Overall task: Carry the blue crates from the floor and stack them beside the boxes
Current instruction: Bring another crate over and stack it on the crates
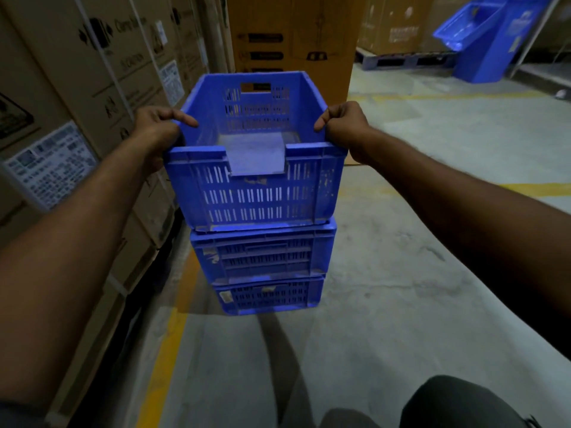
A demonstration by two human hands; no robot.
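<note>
Cardboard boxes [92, 97] are lining the wall on our left, strapped and labelled, with a yellow floor line [167, 341] running along their foot over the grey concrete. Our left hand [157, 126] is closing its fingers over the left rim of the top crate [256, 193], thumb lying along the inside edge. That crate is sitting on, or just settling onto, two more blue crates [262, 267] stacked just beside the boxes; we cannot tell whether its full weight is down yet. Our right hand [343, 122] is gripping the opposite rim in the same curled way. Further right and well apart, another blue crate [485, 41] is leaning tilted against the far stock near a pallet [401, 58]. We are judging the work as well along: three crates are standing in the stack, this one needs releasing, and at least the tilted one is waiting to be fetched
</note>
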